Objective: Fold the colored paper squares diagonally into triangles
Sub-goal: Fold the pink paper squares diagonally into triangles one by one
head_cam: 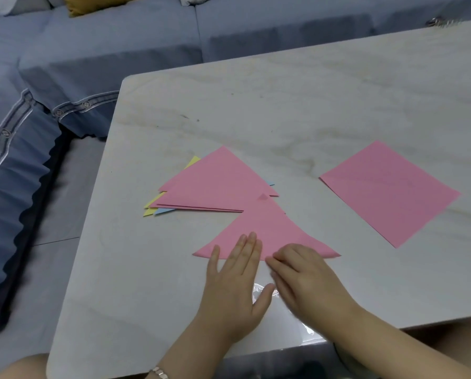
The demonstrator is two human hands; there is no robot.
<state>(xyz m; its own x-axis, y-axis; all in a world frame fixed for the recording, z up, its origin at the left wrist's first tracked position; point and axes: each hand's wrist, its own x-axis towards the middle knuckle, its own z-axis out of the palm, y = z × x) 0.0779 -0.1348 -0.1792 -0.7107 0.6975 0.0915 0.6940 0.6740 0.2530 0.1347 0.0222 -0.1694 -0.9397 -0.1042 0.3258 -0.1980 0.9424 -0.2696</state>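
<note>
Lying pressed under both flat, unclenched hands, left hand (235, 280) and right hand (308, 277): pink triangle (267, 228), triangle stack (215, 184) beyond, pink square (390, 191) right.

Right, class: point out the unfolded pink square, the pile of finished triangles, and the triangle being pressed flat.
unfolded pink square (390, 191): head view, middle of the sheet.
pile of finished triangles (215, 184): head view, top pink triangle's face.
triangle being pressed (267, 228): head view, bare centre above the fingers.
</note>
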